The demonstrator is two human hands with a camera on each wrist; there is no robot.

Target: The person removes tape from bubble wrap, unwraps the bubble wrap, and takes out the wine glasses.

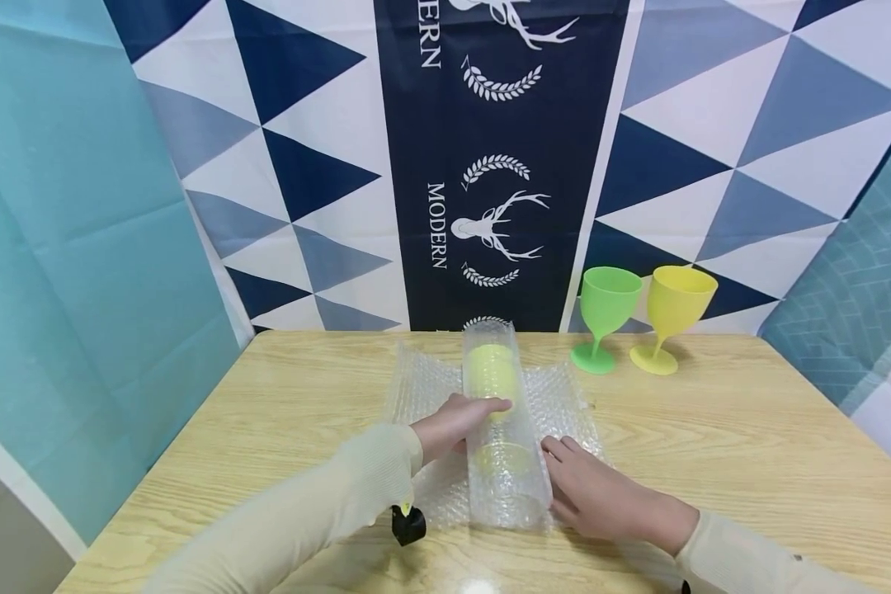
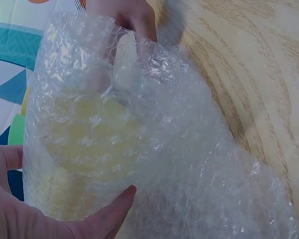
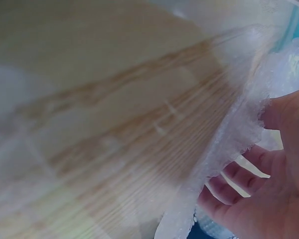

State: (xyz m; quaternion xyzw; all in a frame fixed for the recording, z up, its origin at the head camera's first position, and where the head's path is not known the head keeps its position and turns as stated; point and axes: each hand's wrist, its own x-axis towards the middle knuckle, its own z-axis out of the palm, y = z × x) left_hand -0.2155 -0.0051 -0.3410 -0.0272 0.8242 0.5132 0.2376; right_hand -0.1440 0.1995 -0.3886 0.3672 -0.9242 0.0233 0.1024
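A yellow goblet (image 1: 492, 375) lies inside a roll of clear bubble wrap (image 1: 516, 507) on the table, its round foot (image 2: 92, 134) showing through the plastic in the left wrist view. My left hand (image 1: 456, 425) grips the roll from the left, thumb laid across the top over the goblet. On the right side, my right hand (image 1: 601, 495) holds the near part of the wrap; in the right wrist view its thumb and curled fingers (image 3: 222, 189) are at the sheet's edge. Flat bubble wrap spreads out on both sides beneath the roll.
A green goblet (image 1: 609, 305) and another yellow goblet (image 1: 676, 313) stand upright at the back right of the wooden table (image 1: 750, 429). A patterned cloth (image 1: 505, 165) hangs behind the back edge. A small black object (image 1: 408, 525) is by the left sleeve.
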